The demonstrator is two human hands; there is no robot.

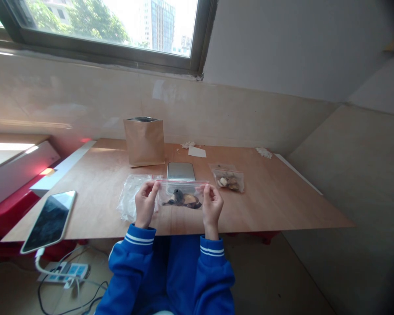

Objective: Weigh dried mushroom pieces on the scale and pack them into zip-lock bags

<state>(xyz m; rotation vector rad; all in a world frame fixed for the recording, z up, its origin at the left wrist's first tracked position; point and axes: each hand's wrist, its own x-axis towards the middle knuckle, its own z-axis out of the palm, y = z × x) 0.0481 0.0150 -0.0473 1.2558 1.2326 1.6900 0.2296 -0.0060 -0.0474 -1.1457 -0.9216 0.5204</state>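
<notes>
Stretched between my two hands is a clear zip-lock bag with a red strip along its top. Dark and tan dried slices lie inside it. My left hand pinches the bag's upper left corner, and my right hand pinches the upper right corner. Behind the bag, partly covered by it, lies a flat silvery device. A heap of clear plastic bags rests beside my left hand. To the right of my right hand, a filled zip-lock bag holds pale and brown dried pieces.
A brown kraft paper pouch stands at the back left of the wooden table. White paper and crumpled tissue lie near the wall. A phone with a charging cable overhangs the left edge, above a power strip.
</notes>
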